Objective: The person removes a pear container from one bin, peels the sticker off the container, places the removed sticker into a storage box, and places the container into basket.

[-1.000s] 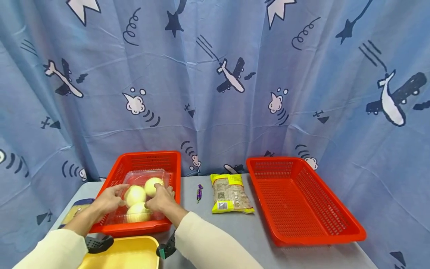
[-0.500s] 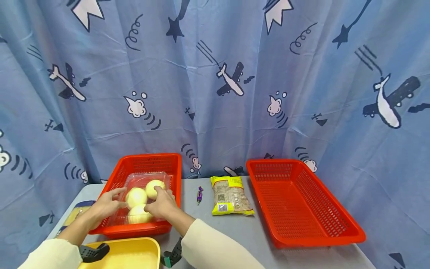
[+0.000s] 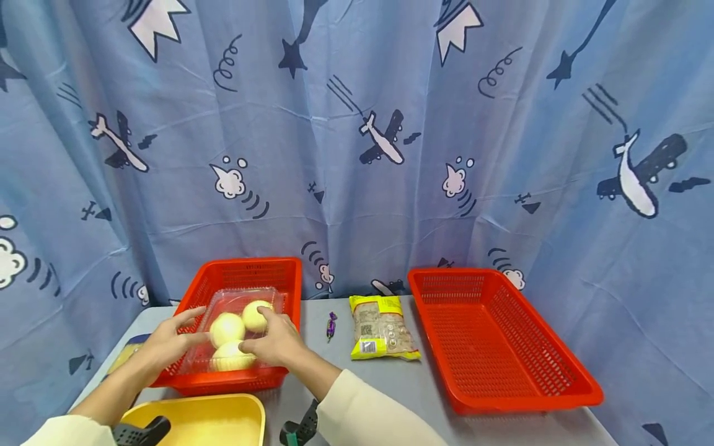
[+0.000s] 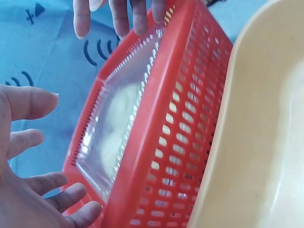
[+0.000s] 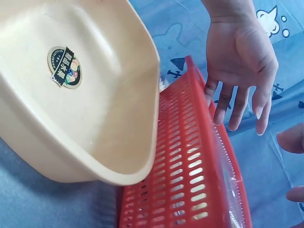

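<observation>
A clear plastic box (image 3: 223,300) holding three pale yellow round things (image 3: 227,328) sits inside the left red basket (image 3: 223,379). My left hand (image 3: 164,341) is over the basket's left side, fingers spread and apart from the box in the left wrist view. Opposite it, my right hand (image 3: 279,339) hovers over the right side, thumb and fingers extended, overlapping the round things in the head view. Neither hand holds anything. In the right wrist view, only fingertips (image 5: 292,139) of my right hand show, while my left hand (image 5: 242,57) appears at the top with its palm visible.
A yellow tub (image 3: 212,421) stands in front of the basket. To the right lie a small purple-wrapped candy (image 3: 331,326) and a yellow-edged packet (image 3: 385,328). Another red basket (image 3: 491,347) stands at the right. Another packet (image 3: 131,348) lies partly hidden at the left. A curtain (image 3: 357,204) hangs behind.
Both hands have drawn slightly apart and back from the box and its round things. The head view has tilted up a little. The box stays in the basket.
</observation>
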